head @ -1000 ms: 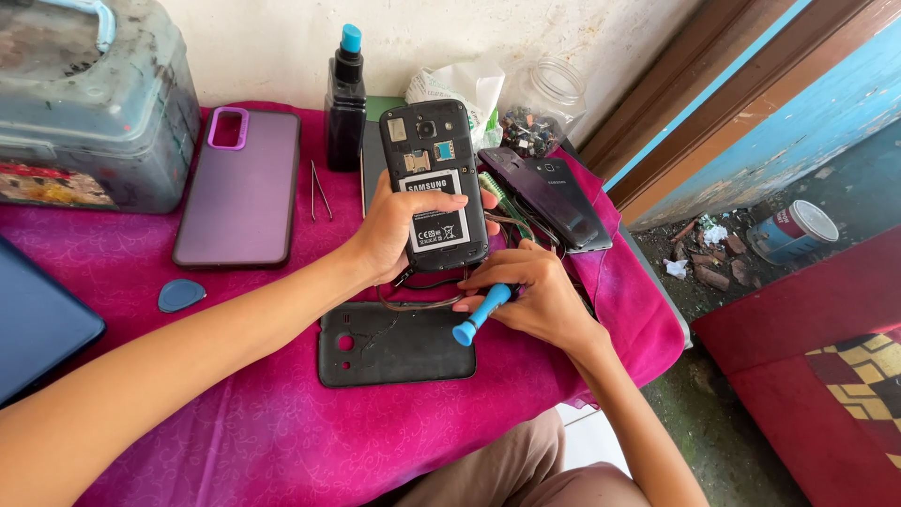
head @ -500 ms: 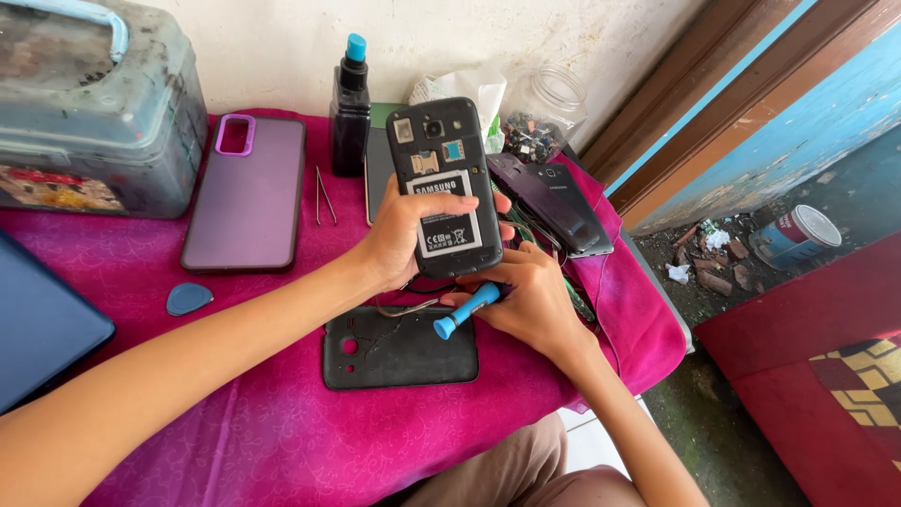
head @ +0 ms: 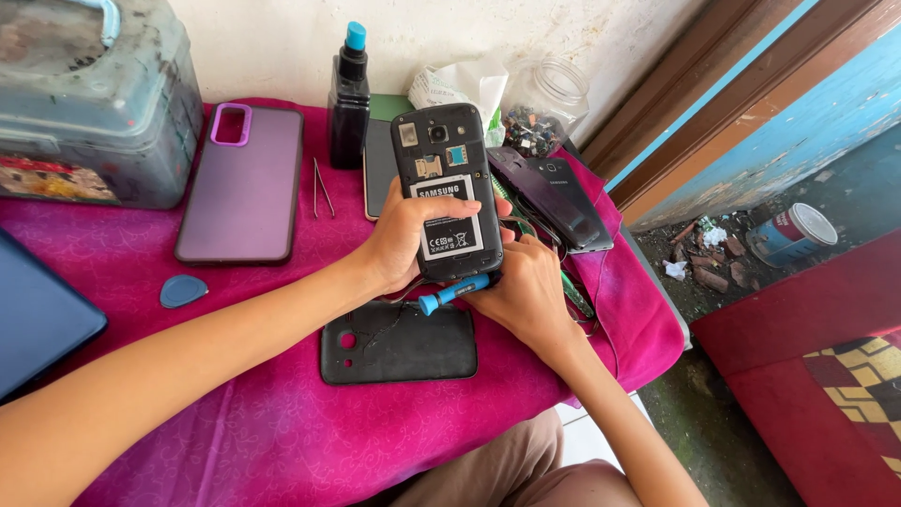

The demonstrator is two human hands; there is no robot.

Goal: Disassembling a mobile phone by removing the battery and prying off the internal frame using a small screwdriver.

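Note:
My left hand (head: 402,246) grips a black phone (head: 443,160) with its back cover off, raised above the table, its battery and card slots facing me. My right hand (head: 527,286) holds a small screwdriver with a blue handle (head: 454,292) against the phone's lower edge. The removed black back cover (head: 399,342) lies flat on the magenta cloth (head: 235,413) just below both hands.
A purple phone case (head: 241,183), tweezers (head: 322,186), a blue pick (head: 182,290), a dark bottle with a blue cap (head: 349,97), another black phone (head: 552,196), a glass jar (head: 546,106) and a grey toolbox (head: 89,103) lie around. A dark tablet (head: 36,317) sits left. The table drops off on the right.
The phone has been lifted and turned more upright. The screwdriver swung from pointing down at the cover to lying level under the phone's lower edge.

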